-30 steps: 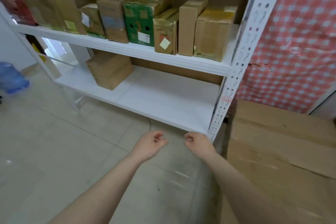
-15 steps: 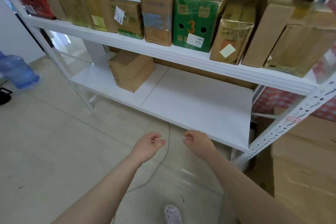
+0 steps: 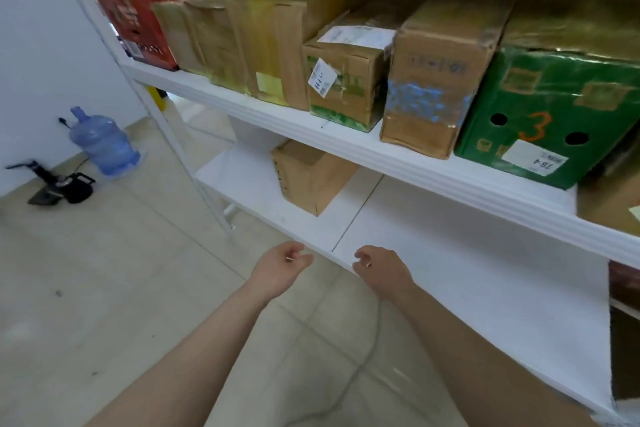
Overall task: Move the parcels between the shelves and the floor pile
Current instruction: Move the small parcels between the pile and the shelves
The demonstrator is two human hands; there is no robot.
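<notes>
1. Brown cardboard mostly: the upper shelf (image 3: 381,163) carries a packed row, L to R: red box (image 3: 138,28), taped cartons (image 3: 235,45), small labelled carton (image 3: 346,87), tall carton w/ blue print (image 3: 433,80), green box marked "3" (image 3: 554,107). Neighbours touch or nearly touch.
2. We see one lone brown carton (image 3: 311,177) on the lower shelf (image 3: 485,288), on its left board, just left of the board seam. Floor pile isn't in view.
3. Left hand (image 3: 280,267) and right hand (image 3: 381,269) both hang w/ fingers loosely curled and hold nothing. They sit close together at the lower shelf's front edge, and neither touches a parcel.
4. Key relation: the lone carton lies ahead of the hands and further into the shelf, roughly in line w/ the left hand, so the left is nearer. Its long axis runs back into the shelf at a slant, one corner toward us.
5. We judge it the likeliest next pick. A two-hand reach fwd would do, w/ the right hand crossing leftward.
6. Vs 0.5 s ago: hand pose is unchanged, and the view has swung left and closer. The right upright and the big cardboard beyond it have dropped out of frame, and the shoe below is gone too.
7. Also in view: blue water jug (image 3: 100,142) by the wall and a cable (image 3: 363,360) on the floor tiles.
</notes>
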